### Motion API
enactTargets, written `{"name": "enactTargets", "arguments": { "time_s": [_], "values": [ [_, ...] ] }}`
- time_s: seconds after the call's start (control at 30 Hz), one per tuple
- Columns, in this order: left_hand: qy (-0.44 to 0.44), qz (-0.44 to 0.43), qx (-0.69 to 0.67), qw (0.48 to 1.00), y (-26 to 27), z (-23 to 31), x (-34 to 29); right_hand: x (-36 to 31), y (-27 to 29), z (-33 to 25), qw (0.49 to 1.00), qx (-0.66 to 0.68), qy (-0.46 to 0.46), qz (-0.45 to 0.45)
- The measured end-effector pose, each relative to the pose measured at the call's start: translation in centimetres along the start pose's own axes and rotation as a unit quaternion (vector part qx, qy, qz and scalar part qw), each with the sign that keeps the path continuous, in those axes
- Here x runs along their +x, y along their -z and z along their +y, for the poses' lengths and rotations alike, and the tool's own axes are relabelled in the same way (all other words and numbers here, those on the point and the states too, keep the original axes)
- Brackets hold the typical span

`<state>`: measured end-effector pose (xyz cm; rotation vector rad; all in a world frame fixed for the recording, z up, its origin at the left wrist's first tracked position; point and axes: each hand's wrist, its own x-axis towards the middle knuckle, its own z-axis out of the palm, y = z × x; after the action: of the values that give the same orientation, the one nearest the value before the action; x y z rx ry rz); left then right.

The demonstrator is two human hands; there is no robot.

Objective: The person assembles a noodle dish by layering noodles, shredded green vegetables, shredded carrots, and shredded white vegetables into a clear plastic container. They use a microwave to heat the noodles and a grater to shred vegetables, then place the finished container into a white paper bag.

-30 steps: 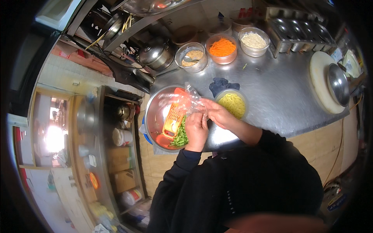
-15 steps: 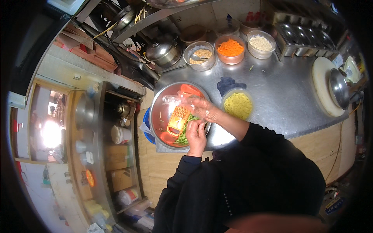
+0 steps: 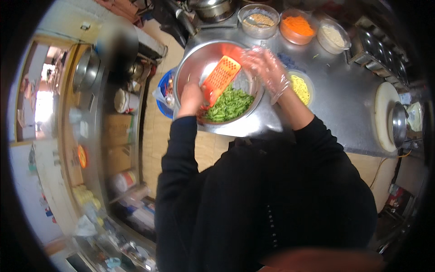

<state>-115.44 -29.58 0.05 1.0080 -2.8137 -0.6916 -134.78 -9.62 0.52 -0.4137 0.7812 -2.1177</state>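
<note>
A wide metal bowl stands at the left end of the steel counter. Shredded green vegetable, likely cucumber, lies heaped in its near part. An orange grater leans above the shreds, slanting from lower left to upper right. My left hand, bare, is closed at the grater's lower end by the bowl's left rim; its fingertips are partly hidden. Over the bowl's right rim, my right hand wears a clear plastic glove. Its fingers are apart and hold nothing.
Right of the bowl sits a container of yellow shreds, beside a dark cloth. Containers of grains, orange carrot shreds and pale food line the back. A blue bin stands left, below the counter.
My left hand has left the right wrist and moved to the grater, which is now tilted up. My gloved right hand has shifted to the bowl's right rim. The view has turned.
</note>
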Motion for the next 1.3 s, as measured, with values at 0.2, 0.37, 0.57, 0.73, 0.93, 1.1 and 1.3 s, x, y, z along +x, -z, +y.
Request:
{"name": "enactTargets", "arguments": {
  "time_s": [0.2, 0.37, 0.57, 0.73, 0.93, 1.1, 1.3],
  "values": [
    [0.1, -0.17, 0.125, 0.972, -4.9, -4.4, 4.4, -0.6, 0.9, 0.6, 0.952, -0.29, -0.095, 0.014],
    [0.071, -0.033, 0.142, 0.987, -3.4, -3.3, 3.4, 1.0, -0.1, 3.2, 0.614, -0.747, -0.155, -0.202],
    [-0.022, 0.164, 0.052, 0.985, 2.9, -1.8, 1.0, 1.3, -1.1, 8.8, 0.464, -0.786, -0.26, -0.315],
    [-0.029, 0.218, -0.024, 0.975, 4.3, -2.2, -1.9, 3.0, -1.2, 13.1, 0.457, -0.798, -0.22, -0.325],
    [0.02, 0.268, -0.183, 0.946, 4.8, -3.5, -4.5, 7.7, -0.1, 11.9, 0.575, -0.734, -0.215, -0.289],
    [0.02, 0.277, -0.182, 0.943, 5.4, -3.7, -5.4, 7.1, -2.3, 13.9, 0.449, -0.823, -0.21, -0.276],
    [0.024, 0.253, -0.233, 0.939, 5.0, -3.5, -5.8, 6.9, -2.9, 16.1, 0.511, -0.8, -0.216, -0.23]
  ]
}}
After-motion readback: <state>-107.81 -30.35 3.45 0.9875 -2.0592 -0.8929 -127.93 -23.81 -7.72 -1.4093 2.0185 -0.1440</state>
